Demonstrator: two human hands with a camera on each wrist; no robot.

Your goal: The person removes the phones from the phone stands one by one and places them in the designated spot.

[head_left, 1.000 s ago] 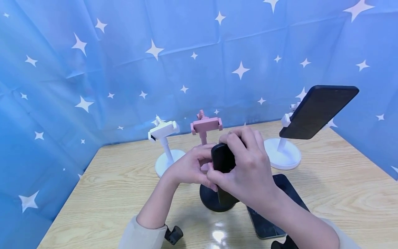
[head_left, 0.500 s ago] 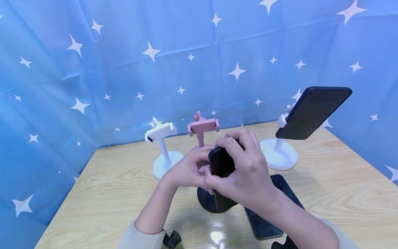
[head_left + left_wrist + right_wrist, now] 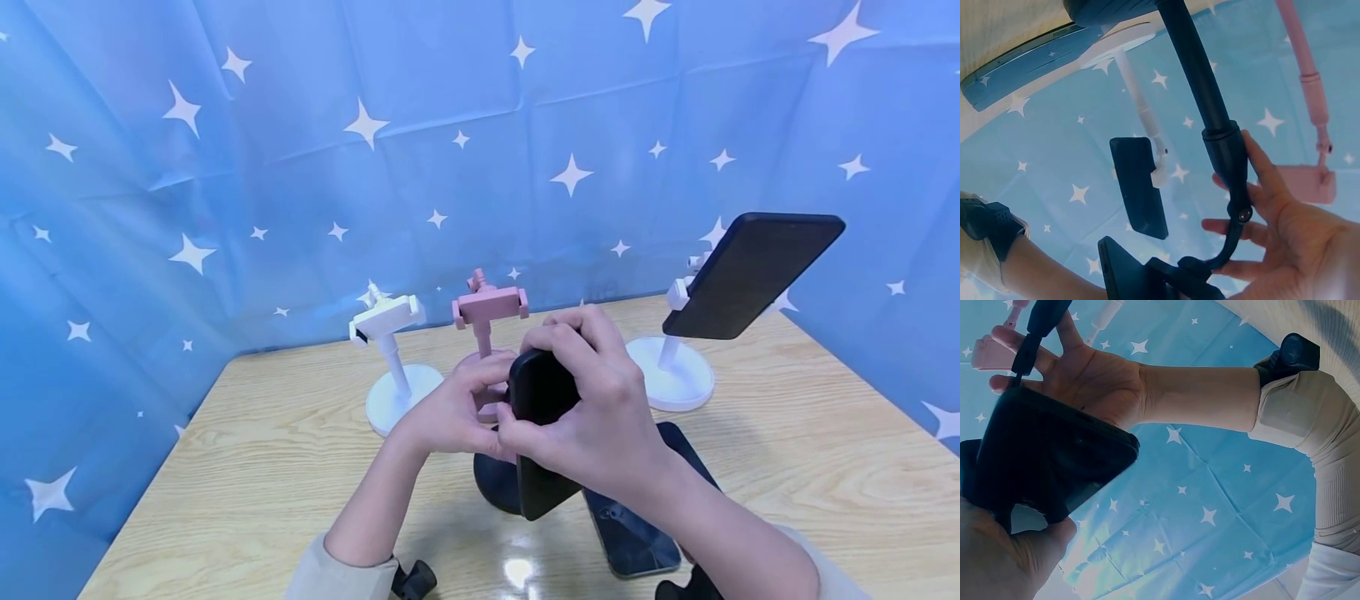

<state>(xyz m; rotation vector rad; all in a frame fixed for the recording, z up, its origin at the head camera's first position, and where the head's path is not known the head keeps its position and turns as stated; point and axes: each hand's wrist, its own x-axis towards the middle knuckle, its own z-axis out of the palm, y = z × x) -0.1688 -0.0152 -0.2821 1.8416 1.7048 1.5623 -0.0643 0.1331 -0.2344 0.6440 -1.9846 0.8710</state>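
Note:
My right hand (image 3: 600, 400) grips a black phone (image 3: 542, 387) at the head of a black phone stand. In the right wrist view, its thumb presses near a dark clamp at the edge of the phone (image 3: 1066, 447). My left hand (image 3: 453, 417) holds the stand's neck just under the head, with fingers on both sides of the joint (image 3: 1238, 212). The stand's pole (image 3: 1197, 75) rises from a round black base (image 3: 495, 483), partly hidden by the phone. How firmly the clamp sits on the phone cannot be told.
A white stand (image 3: 390, 317) and a pink stand (image 3: 487, 307) stand behind the left hand. At right, another white stand (image 3: 671, 375) carries a large dark phone (image 3: 750, 275). A further phone (image 3: 637, 537) lies flat beneath the right forearm.
Both hands keep their places on the phone and stand. The held phone has turned slightly, its lower end now nearer and lower. The head view has shifted a little.

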